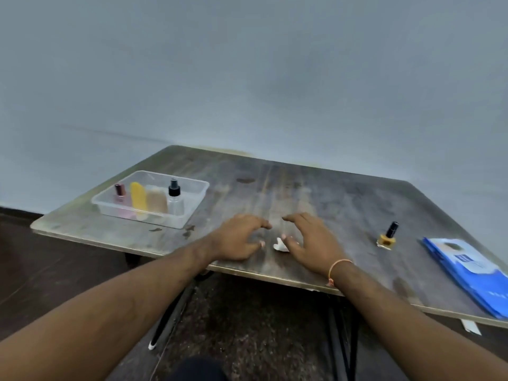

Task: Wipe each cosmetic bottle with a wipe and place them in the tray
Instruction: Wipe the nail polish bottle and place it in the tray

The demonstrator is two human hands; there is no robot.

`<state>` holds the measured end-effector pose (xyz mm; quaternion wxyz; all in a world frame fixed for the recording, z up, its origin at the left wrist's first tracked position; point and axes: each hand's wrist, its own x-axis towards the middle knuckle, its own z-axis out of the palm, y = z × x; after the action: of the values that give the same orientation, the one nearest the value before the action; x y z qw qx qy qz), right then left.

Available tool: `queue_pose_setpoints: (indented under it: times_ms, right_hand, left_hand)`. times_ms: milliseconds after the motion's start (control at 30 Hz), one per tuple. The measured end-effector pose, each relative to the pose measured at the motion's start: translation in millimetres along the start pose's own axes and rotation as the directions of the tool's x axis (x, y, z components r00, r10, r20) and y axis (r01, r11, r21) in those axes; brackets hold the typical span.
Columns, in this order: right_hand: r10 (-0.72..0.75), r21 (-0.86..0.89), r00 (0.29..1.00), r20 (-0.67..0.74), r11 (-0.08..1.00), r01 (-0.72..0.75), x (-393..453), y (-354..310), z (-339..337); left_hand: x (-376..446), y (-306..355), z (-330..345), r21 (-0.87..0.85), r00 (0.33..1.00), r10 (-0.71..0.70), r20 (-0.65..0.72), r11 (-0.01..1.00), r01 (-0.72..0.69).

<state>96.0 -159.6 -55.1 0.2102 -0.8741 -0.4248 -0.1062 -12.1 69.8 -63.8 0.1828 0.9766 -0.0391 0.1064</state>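
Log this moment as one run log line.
clear plastic tray: four bottles | yellow nail polish bottle: on table | white wipe: under right hand | left hand: open

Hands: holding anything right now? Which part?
Left hand holds nothing, fingers loosely curled over the table. Right hand touches the crumpled wipe at its right edge with the thumb; a real grip cannot be told.

Four bottles (148,200) in tray (192,209), one outside (387,235)

Tray (192,200) with bottles (149,199) far left on table (316,188); lone bottle (387,236) right, beside packet (467,270).
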Motion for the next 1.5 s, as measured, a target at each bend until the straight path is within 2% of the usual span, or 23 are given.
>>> queue_pose_setpoints:
  times_ms: [100,200,367,567,667,767,900,1000,1133,1267,1367,1500]
  right_hand:
    - [0.019,0.032,0.997,0.069,0.999,-0.021,-19,25,0]
    - [0.038,0.072,0.995,0.089,0.996,-0.045,-25,35,4]
    - [0.021,0.129,0.999,0.037,0.991,-0.025,-24,45,16]
    - [0.01,0.17,1.0,-0.012,0.985,-0.008,-23,49,19]
    - [0.019,0.232,0.999,-0.045,0.973,-0.008,-25,51,20]
    - [0.064,0.381,0.995,-0.07,0.924,-0.033,-29,54,17]
    - [0.121,0.572,0.992,0.026,0.812,-0.114,-29,56,13]
    - [0.105,0.604,0.993,0.062,0.788,-0.121,-29,54,14]
    - [0.171,0.618,0.985,0.032,0.771,-0.154,-30,55,15]
    - [0.235,0.662,0.972,-0.024,0.732,-0.161,-29,58,17]
    - [0.215,0.705,0.976,0.02,0.69,-0.166,-29,57,15]
    - [0.187,0.715,0.98,0.073,0.675,-0.182,-31,54,11]
  left_hand:
    - [11,13,21,-0.03,0.999,0.043,0.019,0.999,-0.043]
    - [23,11,36,-0.066,1.0,0.002,-0.015,0.998,-0.003]
    - [33,-1,58,-0.122,0.989,-0.102,-0.105,0.988,0.089]
    - [38,11,53,-0.159,0.985,-0.167,-0.053,0.975,0.157]
    - [48,20,57,-0.32,0.986,-0.161,-0.045,0.937,0.138]
    - [49,36,62,-0.449,0.98,-0.17,-0.101,0.887,0.107]
    - [42,42,62,-0.58,0.98,-0.142,-0.141,0.814,0.034]
    - [39,41,63,-0.657,0.97,-0.166,-0.18,0.754,0.007]
    - [39,41,63,-0.687,0.969,-0.193,-0.151,0.725,0.037]
    - [37,42,63,-0.65,0.968,-0.218,-0.127,0.756,0.084]
    - [36,40,62,-0.589,0.971,-0.205,-0.124,0.802,0.095]
    - [34,45,58,-0.58,0.971,-0.206,-0.123,0.808,0.098]
